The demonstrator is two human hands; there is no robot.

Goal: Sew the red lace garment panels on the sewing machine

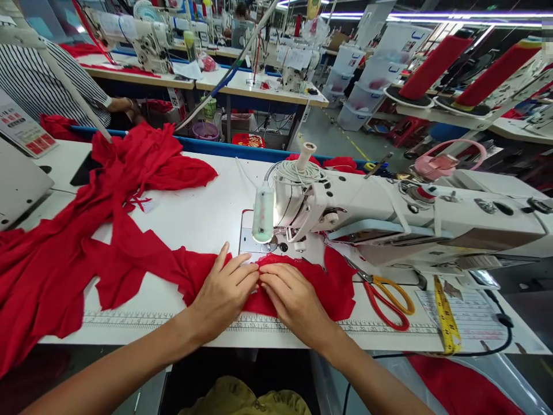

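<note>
While your slightly spread left hand (224, 288) and bent-fingered right hand (298, 297) are touching soft red fabric (337, 291) on the near side of the white metal sewing machine (367, 199), fingertips are hiding their grip; I cannot tell it. Red-and-orange-handled metal scissors (368, 279) are crowding the fabric, right of the machine's needle area; a yellow measuring tape (447, 317) is lying farther right.

A white table (216, 202) carries everything here — a printed ruler scale (129, 319) runs along its front edge. Red cloth (38, 276) sprawls in folds over its left side and on past the middle. A sewing machine (345, 199) stands toward the right, with scissors (375, 280) near it — beyond them lie paper (479, 317) and a yellow tape measure (447, 317).
</note>
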